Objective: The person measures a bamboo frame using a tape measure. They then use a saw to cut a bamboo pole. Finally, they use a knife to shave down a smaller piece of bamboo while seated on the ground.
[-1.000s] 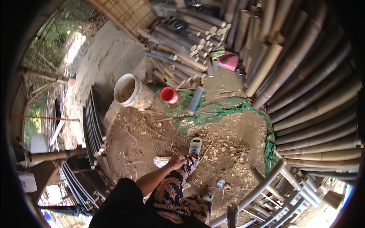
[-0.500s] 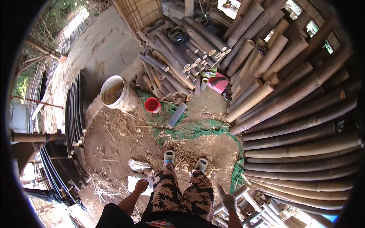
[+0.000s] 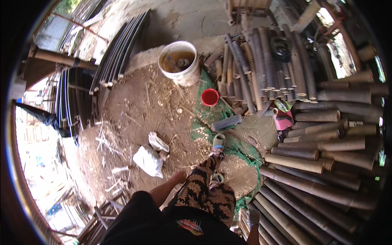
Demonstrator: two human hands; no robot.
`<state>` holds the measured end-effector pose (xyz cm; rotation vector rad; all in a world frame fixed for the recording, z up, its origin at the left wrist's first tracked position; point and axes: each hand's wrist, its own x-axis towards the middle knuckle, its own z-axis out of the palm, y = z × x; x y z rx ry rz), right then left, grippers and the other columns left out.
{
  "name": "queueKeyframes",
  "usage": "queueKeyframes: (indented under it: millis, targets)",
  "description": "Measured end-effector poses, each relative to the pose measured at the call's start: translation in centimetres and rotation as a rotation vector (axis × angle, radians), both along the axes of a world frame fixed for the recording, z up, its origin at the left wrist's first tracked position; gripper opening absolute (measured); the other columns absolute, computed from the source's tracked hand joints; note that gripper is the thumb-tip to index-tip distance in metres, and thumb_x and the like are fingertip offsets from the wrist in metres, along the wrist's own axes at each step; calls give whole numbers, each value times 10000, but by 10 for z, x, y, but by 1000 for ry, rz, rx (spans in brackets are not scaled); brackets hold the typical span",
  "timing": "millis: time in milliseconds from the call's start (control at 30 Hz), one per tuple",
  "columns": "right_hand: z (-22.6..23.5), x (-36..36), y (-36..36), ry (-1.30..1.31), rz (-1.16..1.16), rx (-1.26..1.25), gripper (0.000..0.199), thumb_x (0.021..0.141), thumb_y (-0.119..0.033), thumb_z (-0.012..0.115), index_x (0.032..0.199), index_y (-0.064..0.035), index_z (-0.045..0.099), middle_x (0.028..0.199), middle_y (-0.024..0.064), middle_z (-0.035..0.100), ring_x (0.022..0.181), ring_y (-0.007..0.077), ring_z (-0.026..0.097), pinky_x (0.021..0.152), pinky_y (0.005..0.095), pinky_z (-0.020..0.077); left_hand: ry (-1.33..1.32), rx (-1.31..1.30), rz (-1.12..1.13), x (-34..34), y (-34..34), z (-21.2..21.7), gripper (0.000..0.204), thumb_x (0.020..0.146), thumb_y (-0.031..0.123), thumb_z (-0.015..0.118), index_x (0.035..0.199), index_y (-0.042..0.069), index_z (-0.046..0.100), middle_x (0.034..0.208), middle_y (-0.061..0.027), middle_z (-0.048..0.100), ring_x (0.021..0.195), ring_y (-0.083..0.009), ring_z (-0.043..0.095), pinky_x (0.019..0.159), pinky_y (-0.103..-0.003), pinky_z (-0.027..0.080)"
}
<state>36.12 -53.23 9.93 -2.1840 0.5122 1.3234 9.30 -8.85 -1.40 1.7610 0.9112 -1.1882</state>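
Note:
My left hand [image 3: 179, 177] hangs beside my left thigh, over the brown dirt floor. Its fingers are smeared and partly merge with the patterned trousers, so I cannot tell how they are held. The nearest thing to it is a white plastic bag [image 3: 148, 162] on the ground. My right hand [image 3: 254, 218], in a grey glove, hangs low beside the stacked bamboo poles [image 3: 281, 206]. It looks closed around something dark and narrow whose kind I cannot make out.
Ahead stand a large white bucket [image 3: 192, 73] with murky liquid and a small red bucket [image 3: 210, 97]. A cut bamboo piece [image 3: 226, 123] lies near green netting [image 3: 245, 151]. Bamboo bundles [image 3: 261, 57] fill the far right, beside a pink container [image 3: 283, 120]. Dark poles [image 3: 126, 49] stand left.
The view has swung to the right, and my left foot has stepped forward toward the cut bamboo piece. My left hand has moved away from the white bag, closer to my thigh.

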Motion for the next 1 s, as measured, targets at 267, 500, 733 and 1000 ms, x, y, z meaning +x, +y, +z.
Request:
queueKeyframes:
  millis: [267,500,733,1000]
  targets:
    - [60,120,73,67,-97,-40,215,866,-193,589,684,-83,559,501,12,478,358,120,431,345,295,332,-347,11,506,190,-31,24,367,875,345,569,1023,27,676,1026,-239,695,1009,-414,651,892,-483,508]
    - [56,204,91,76,58,-13,214,911,-204,560,864,-12,640,560,22,500,429,104,459,398,287,369,-357,-101,432,210,-47,31,386,861,367,614,1093,68,693,1030,-229,699,996,-404,659,888,-471,516]
    - [43,280,131,-237,596,3,391,873,-383,563,978,-31,699,894,198,699,912,339,678,859,412,514,-313,312,358,157,45,-24,369,773,338,650,943,11,657,897,-248,687,884,-394,679,766,-449,535]
    - [73,441,125,-272,592,44,385,920,-384,505,955,-38,671,922,227,698,865,395,682,802,486,528,-232,396,133,270,131,53,270,772,294,682,812,30,719,810,-170,707,673,-312,668,636,-455,532]
